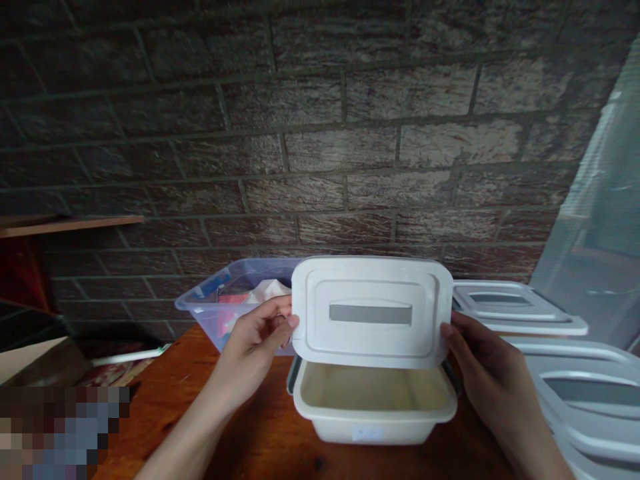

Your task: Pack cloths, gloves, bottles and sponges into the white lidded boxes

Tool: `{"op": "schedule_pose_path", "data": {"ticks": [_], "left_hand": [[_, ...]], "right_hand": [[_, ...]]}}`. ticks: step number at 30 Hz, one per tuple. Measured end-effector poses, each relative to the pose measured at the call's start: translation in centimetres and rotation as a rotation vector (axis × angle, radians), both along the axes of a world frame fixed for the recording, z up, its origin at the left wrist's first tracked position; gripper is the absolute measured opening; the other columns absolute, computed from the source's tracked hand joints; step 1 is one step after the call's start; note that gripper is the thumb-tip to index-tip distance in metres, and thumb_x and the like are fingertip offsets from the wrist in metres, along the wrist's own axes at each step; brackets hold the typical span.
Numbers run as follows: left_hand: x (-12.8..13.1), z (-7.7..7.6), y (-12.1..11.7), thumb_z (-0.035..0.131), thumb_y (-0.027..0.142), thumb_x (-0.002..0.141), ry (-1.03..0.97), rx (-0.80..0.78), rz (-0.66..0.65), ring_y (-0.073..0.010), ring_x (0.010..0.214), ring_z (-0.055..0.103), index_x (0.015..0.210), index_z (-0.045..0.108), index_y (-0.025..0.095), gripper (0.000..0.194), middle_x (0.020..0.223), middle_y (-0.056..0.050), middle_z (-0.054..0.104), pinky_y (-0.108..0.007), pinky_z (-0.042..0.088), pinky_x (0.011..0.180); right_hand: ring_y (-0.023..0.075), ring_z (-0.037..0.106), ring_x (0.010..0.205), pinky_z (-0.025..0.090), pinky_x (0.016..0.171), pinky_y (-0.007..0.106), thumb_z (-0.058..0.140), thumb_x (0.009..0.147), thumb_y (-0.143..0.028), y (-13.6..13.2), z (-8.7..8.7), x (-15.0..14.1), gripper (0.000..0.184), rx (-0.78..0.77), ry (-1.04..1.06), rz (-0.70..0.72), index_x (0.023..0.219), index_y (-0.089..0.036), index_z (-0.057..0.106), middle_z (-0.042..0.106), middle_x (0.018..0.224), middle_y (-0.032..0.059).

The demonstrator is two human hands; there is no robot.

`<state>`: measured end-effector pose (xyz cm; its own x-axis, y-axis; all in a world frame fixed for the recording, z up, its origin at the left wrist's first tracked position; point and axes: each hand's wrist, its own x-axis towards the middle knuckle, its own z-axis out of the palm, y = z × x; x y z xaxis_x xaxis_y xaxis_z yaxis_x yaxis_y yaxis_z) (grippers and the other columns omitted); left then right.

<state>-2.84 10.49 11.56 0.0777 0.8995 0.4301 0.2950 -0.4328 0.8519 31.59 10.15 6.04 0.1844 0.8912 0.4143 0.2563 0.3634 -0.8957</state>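
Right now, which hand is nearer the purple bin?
Left. The left hand, on the near edge of the white lid, overlaps the purple bin in view. The right hand is past the lid's far side.

We see a white lid (371, 348) hiding the back of a cream box (373, 428) and part of a purple tub (239, 269). Fingertips of our right hand (493, 370) disappear behind it. The frame crops our forearms (187, 427) and the large grey-handled lid (590, 423) at right. The box's label (368, 434) is too blurred for us to read; pixelation masks the lower left corner.
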Motion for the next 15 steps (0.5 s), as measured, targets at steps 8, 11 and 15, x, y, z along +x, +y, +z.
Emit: {"op": "schedule_pose_path", "data": {"ticks": [8, 11, 15], "left_hand": [[0.2, 0.1, -0.4, 0.065, 0.032, 0.096, -0.005, 0.007, 0.015, -0.0123, 0.068, 0.047, 0.12, 0.066, 0.019, 0.028, 0.077, 0.002, 0.057, -0.023, 0.039, 0.064], [0.3, 0.3, -0.4, 0.066, 0.033, 0.095, 0.0, 0.027, 0.04, -0.0122, 0.067, 0.05, 0.107, 0.069, 0.017, 0.02, 0.075, 0.002, 0.059, -0.024, 0.041, 0.065], [0.2, 0.5, -0.1, 0.069, 0.033, 0.092, 0.04, 0.096, 0.079, -0.0146, 0.072, 0.058, 0.087, 0.071, 0.017, 0.018, 0.073, 0.0, 0.064, -0.024, 0.045, 0.069]], "right_hand": [[0.027, 0.07, 0.104, 0.055, 0.084, 0.032, 0.063, 0.094, -0.05, -0.1, 0.2, -0.1, 0.04, 0.008, -0.037, -0.042, 0.123, -0.022, 0.069, 0.076, 0.117, 0.0079], [0.0259, 0.071, 0.098, 0.055, 0.08, 0.032, 0.063, 0.094, -0.05, -0.3, 0.4, -0.1, 0.04, 0.01, -0.036, -0.041, 0.123, -0.022, 0.067, 0.076, 0.112, 0.008], [0.0228, 0.069, 0.086, 0.053, 0.075, 0.03, 0.061, 0.096, -0.046, -1.2, 1.2, 0.4, 0.029, 0.073, -0.169, -0.114, 0.112, -0.022, 0.069, 0.076, 0.1, 0.0065]]}}
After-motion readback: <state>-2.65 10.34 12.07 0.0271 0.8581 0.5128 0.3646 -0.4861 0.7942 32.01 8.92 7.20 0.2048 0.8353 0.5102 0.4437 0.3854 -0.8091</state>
